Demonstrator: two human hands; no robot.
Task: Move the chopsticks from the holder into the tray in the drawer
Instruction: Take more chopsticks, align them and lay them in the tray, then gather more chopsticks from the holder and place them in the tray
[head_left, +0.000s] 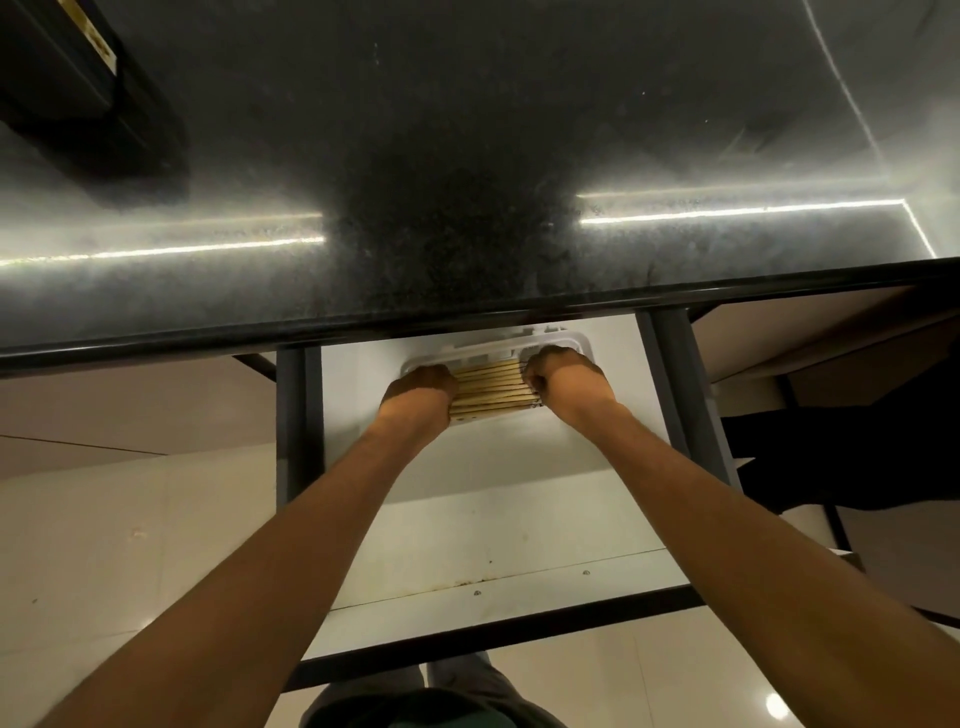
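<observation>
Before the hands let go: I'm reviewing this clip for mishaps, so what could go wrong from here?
1. The left hand and right hand hold the chopsticks by their ends. An uneven release could skew the row or tip some over the tray rim into the drawer.
2. The tray sits partly under the countertop edge, so knuckles may knock it when lifting out.

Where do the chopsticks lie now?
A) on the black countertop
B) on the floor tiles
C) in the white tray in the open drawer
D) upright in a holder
C: the chopsticks lie side by side in the white tray inside the drawer, with the left hand and right hand curled on their ends.
</observation>
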